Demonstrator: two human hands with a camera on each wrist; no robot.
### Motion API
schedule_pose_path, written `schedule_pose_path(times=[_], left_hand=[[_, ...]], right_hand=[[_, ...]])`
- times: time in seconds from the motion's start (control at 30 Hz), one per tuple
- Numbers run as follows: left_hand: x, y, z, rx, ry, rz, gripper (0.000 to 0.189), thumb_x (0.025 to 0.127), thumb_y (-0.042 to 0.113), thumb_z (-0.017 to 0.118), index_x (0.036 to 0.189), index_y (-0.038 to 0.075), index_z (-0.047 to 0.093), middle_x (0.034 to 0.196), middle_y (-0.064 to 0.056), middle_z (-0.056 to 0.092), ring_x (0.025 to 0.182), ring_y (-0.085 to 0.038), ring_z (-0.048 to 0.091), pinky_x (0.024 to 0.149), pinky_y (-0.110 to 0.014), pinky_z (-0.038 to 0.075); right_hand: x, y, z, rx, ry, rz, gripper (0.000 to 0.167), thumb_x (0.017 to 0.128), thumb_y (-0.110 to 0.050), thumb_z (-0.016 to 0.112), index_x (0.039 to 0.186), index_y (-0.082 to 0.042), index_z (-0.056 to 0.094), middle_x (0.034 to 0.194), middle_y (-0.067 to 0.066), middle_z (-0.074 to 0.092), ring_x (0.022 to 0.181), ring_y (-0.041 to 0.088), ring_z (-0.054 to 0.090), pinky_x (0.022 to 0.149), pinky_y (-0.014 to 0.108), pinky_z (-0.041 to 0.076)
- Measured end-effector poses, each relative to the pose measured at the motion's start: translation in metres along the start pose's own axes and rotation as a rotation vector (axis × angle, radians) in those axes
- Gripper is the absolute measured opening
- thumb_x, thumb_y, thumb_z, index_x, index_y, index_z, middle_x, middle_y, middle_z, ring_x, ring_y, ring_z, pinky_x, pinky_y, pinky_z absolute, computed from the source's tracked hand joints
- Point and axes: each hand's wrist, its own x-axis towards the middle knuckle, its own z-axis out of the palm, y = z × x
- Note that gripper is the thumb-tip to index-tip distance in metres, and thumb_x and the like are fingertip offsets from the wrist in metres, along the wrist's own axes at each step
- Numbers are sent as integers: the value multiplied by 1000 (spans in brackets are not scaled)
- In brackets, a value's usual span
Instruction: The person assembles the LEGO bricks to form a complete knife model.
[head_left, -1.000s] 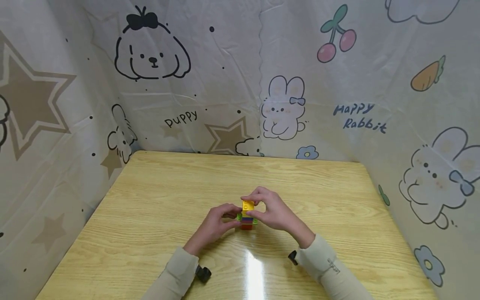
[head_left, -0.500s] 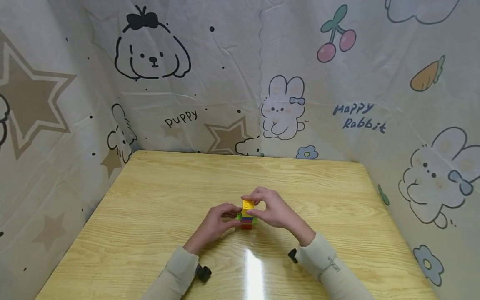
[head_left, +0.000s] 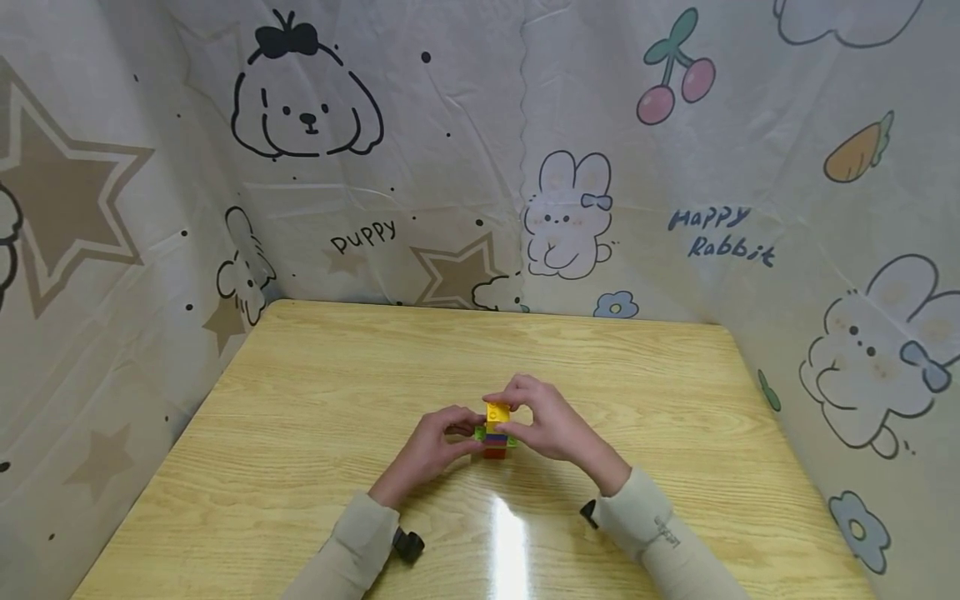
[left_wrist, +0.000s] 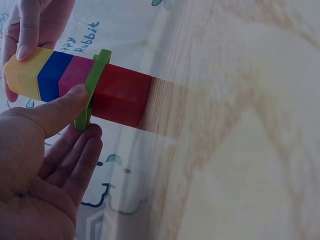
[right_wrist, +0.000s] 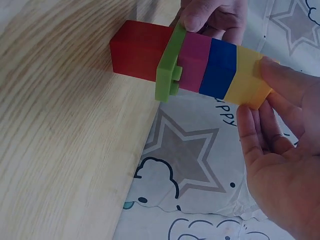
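Observation:
A stack of toy building bricks stands upright on the table, its red brick (right_wrist: 140,50) at the bottom. Above that comes a thin green plate (left_wrist: 93,85) that juts out on both sides, then a magenta brick (right_wrist: 194,62), a blue brick (right_wrist: 218,70) and a yellow brick (right_wrist: 245,75) at the top. My left hand (head_left: 435,446) pinches the green plate's near end, the thumb tip by the magenta brick. With thumb and fingers my right hand (head_left: 551,421) grips the yellow brick. In the head view the hands partly hide the stack.
The wooden table (head_left: 360,358) extends around the stack. A patterned fabric curtain (head_left: 450,167) surrounds its back and sides. Each wrist carries a small black device, one by the left cuff (head_left: 408,546) and one by the right cuff (head_left: 589,513).

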Motion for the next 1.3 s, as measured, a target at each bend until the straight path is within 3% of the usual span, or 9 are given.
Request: schedule_pose_path(times=[0.27,0.63,0.93,1.1,1.3], left_hand=[[0,-1,1,3,3,9,29,94,14,77,123,11,71,124,-9,71,108,-25,71,96,-39,60],[0,-2,2,-39,0,9,27,95,12,75,122,8,72,123,-11,71,108,-29,71,97,-43,60],[1,-1,1,-25,-6,-4,28,95,15,76,122,10,72,124,-9,71,109,-26,71,98,-41,60],[1,0,1,0,-2,-8,28,94,16,77,122,12,72,122,-7,72,106,-23,71,96,-39,60],[1,1,1,-2,2,-10,31,94,14,77,124,8,72,121,-10,72,106,-26,71,97,-41,60]], right_hand=[[-1,3,0,-21,8,-34,39,90,-20,82,128,-12,74,100,-5,66,91,9,55,76,24,48],[-2,3,3,-2,9,-12,40,90,-20,82,129,-14,74,103,-5,67,91,10,56,76,24,49],[-4,6,5,45,33,-1,42,91,-16,81,132,-13,72,109,0,68,98,26,66,83,26,55],[-9,10,8,100,47,2,51,91,-17,81,139,-12,66,115,3,68,101,26,66,90,37,58],[-20,26,14,171,53,47,56,91,-15,81,143,-9,61,121,9,66,109,35,67,95,55,58]])
